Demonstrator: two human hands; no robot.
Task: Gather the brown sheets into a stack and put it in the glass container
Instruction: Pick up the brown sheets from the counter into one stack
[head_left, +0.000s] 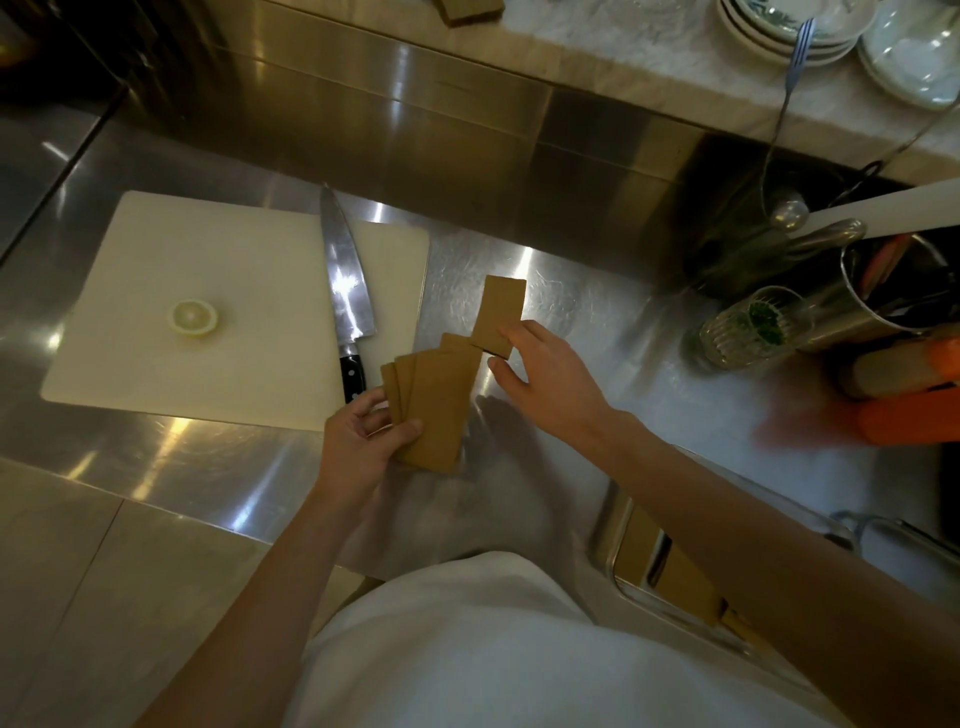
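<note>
My left hand grips a fanned bunch of several brown sheets just above the steel counter, thumb on top. My right hand pinches one more brown sheet by its lower edge, held tilted just right of the fan's top. A glass container sits at the lower right, partly hidden under my right forearm, with brown sheets lying inside it.
A white cutting board lies to the left with a lemon half and a large knife on it. A ribbed glass with herbs, a metal utensil pot, orange items and stacked plates stand at right.
</note>
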